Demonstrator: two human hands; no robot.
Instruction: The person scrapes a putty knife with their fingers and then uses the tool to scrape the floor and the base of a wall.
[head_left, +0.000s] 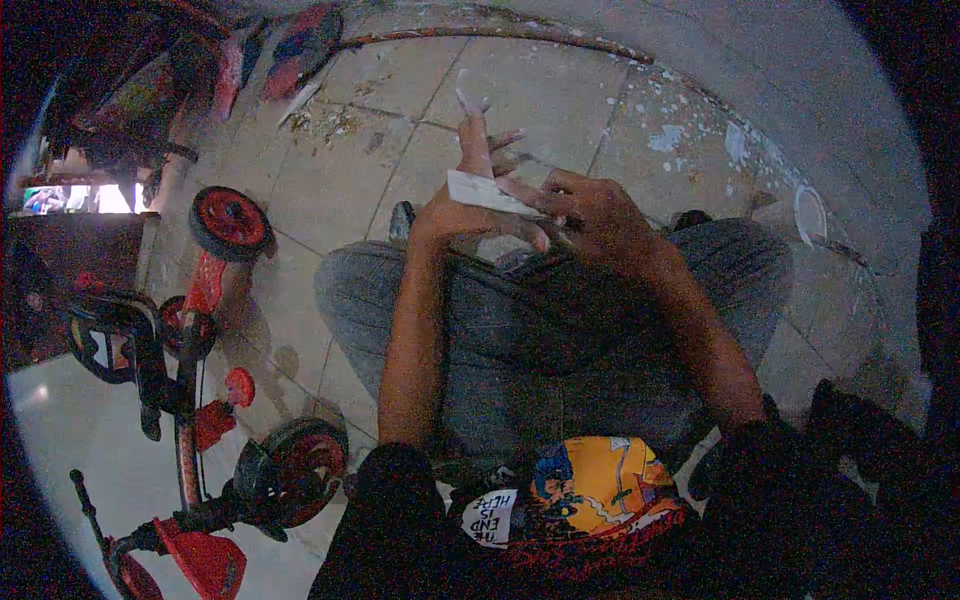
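Note:
My left hand (462,205) is raised above my crossed legs, with its fingers spread and whitish residue on the fingertips. A flat white piece (485,192), thin with straight edges, lies across that hand near the base of the fingers. My right hand (598,215) pinches its right end between bent fingers, close to the left thumb. Whether the piece is card, plastic or folded paper I cannot make out.
A red and black child's tricycle (190,370) stands at the left. White splatters (670,138) mark the tiled floor (340,170) along a curved hose or pipe (500,36). A white ring-shaped item (810,214) is at the right. Shoes or sandals (300,50) lie upper left.

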